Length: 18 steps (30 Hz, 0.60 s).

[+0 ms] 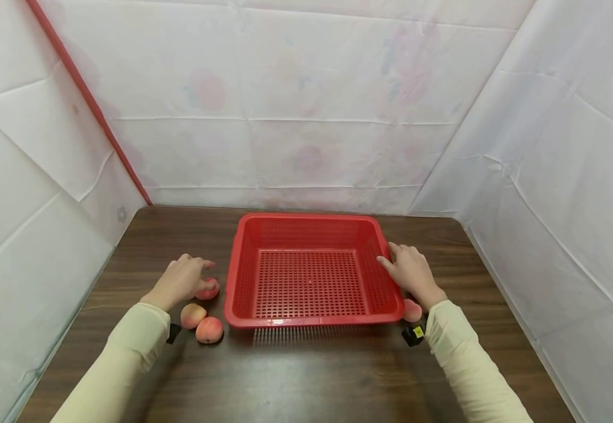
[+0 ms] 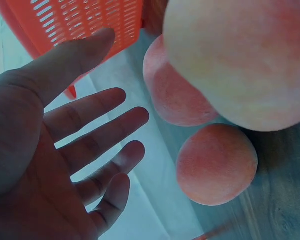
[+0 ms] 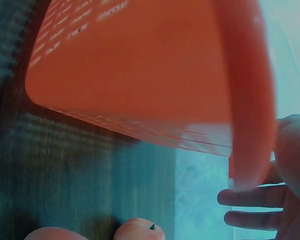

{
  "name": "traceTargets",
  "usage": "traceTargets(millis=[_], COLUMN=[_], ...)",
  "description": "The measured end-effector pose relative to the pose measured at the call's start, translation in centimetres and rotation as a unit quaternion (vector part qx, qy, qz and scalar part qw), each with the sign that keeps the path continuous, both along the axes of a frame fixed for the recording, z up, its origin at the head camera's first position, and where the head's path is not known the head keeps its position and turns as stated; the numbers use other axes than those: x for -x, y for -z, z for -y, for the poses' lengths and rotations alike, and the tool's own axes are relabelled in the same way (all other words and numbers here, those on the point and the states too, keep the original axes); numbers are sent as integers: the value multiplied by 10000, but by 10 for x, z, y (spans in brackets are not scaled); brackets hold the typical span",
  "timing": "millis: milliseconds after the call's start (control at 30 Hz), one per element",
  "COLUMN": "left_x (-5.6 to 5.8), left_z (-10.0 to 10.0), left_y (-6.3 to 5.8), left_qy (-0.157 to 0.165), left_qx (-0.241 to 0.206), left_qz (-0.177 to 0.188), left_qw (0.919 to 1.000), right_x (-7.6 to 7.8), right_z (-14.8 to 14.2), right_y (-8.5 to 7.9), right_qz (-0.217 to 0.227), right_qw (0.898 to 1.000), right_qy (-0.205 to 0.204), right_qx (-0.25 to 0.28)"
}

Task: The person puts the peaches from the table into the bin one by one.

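A red plastic basket [image 1: 312, 320] with a perforated base stands on the table. Beside its left wall lie three peaches, with one peach [image 1: 209, 330] nearest the front. My left hand [image 1: 181, 282] hovers over the farthest peach [image 1: 208, 289]. In the left wrist view its fingers [image 2: 105, 132] are spread, apart from the fruit. My right hand [image 1: 409, 269] is at the basket's right rim, thumb over the edge. Its straight fingers [image 3: 252, 196] show outside the rim in the right wrist view; part of that hand is hidden behind the rim.
A peach [image 1: 412, 310] lies right of the basket near my right wrist; the right wrist view shows two peaches at its lower edge. White floral sheets [image 1: 306, 106] hang behind and beside the brown wooden table [image 1: 306, 382].
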<state>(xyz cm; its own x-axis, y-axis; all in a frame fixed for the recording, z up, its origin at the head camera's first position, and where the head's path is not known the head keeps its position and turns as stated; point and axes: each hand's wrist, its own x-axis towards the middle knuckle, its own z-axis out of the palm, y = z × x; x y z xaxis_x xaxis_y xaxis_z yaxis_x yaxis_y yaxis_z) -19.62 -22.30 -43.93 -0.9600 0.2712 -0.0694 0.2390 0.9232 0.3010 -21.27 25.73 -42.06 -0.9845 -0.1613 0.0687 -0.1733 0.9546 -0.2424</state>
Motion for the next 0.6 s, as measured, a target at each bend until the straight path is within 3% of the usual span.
traceTargets(millis=[167, 400, 600], left_x=[-2, -7, -8], left_z=[0, 2, 5], left_y=[2, 4, 9], left_qy=[95, 95, 315], left_qx=[89, 90, -2], left_qz=[-164, -56, -192], left_qw=[9998, 9999, 9993], right_x=[-2, -3, -6], right_z=[-3, -4, -6], right_y=[2, 3, 4], right_qz=[109, 157, 71], right_qw=[9999, 9997, 9995], right_qy=[108, 170, 130], right_qx=[21, 64, 296])
